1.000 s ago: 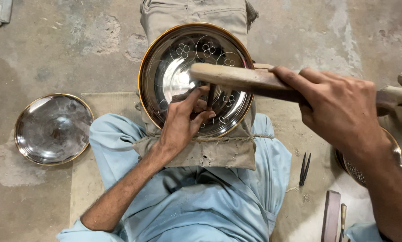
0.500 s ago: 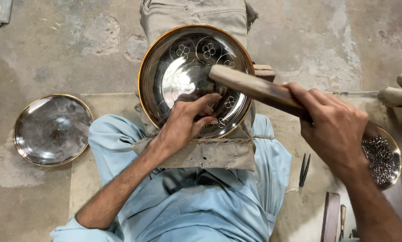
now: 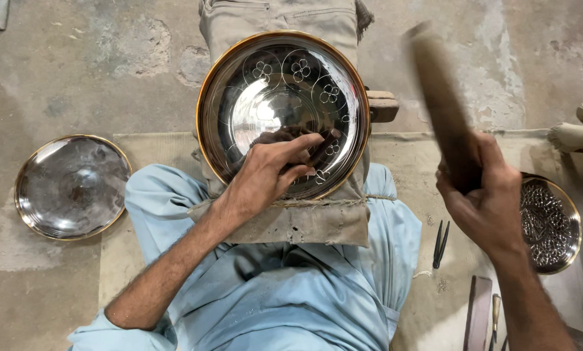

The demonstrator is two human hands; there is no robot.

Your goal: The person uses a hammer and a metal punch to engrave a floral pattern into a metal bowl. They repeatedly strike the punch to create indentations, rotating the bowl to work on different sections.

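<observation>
A shiny metal bowl (image 3: pixel 272 97) with a gold rim and engraved flower circles rests on a cloth-covered block (image 3: pixel 291 224) between my knees. My left hand (image 3: pixel 272 172) lies inside the bowl and pinches a small dark chisel (image 3: pixel 322 148) against its lower right wall. My right hand (image 3: pixel 483 201) is raised to the right of the bowl and grips a wooden mallet stick (image 3: pixel 441 104), which is blurred with motion and points up and away from the bowl.
A second metal plate (image 3: pixel 70 185) lies on the floor at the left. A small metal dish (image 3: pixel 551 224) of tiny pieces sits at the right. Dark tweezers (image 3: pixel 439 244) and a few tools (image 3: pixel 483 315) lie on the mat near my right knee.
The wooden stick lay across the bowl over the chisel; my right hand has now swung it up and to the right. My left hand has stayed in the bowl.
</observation>
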